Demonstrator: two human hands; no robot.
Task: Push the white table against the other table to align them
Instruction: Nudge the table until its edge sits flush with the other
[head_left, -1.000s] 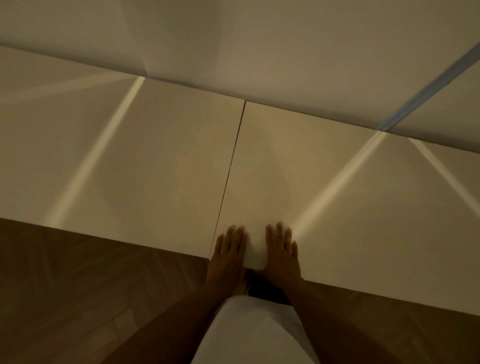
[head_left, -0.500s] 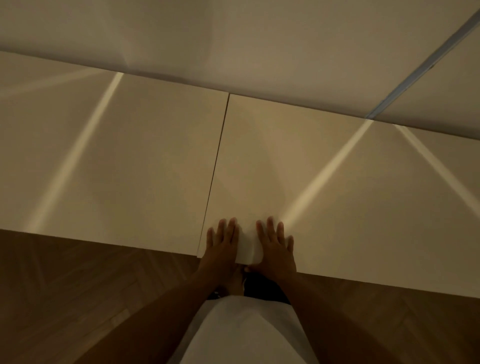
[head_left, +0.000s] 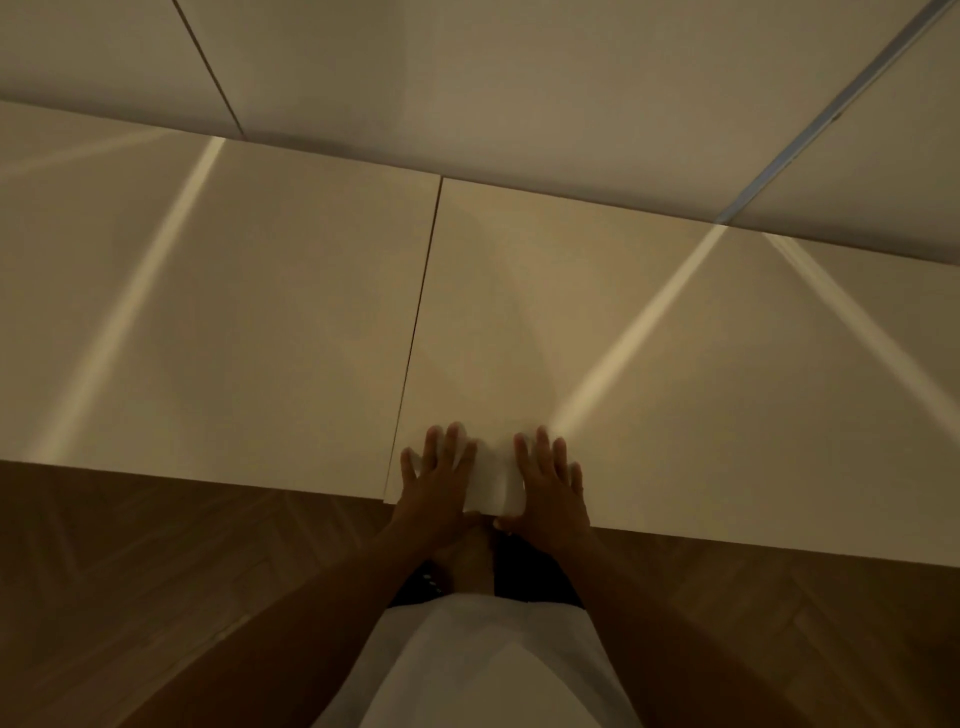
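Two white tables stand side by side against a pale wall. The right white table (head_left: 675, 364) meets the left table (head_left: 234, 322) along a thin dark seam (head_left: 421, 322) that is slightly wider toward the near edge. My left hand (head_left: 439, 480) lies flat, fingers spread, on the near left corner of the right table. My right hand (head_left: 550, 483) lies flat beside it on the same table, thumb at the front edge. Neither hand holds anything.
Bright light streaks cross both tabletops. The wall (head_left: 519, 93) rises directly behind the tables, with a grey strip (head_left: 831, 114) at the upper right. Wooden parquet floor (head_left: 156, 571) lies in front; my white garment (head_left: 488, 670) and feet show below.
The gap between the two tables has narrowed at the near edge. My hands stay flat on the right table's corner, fingers a little more spread, and the view has shifted slightly.
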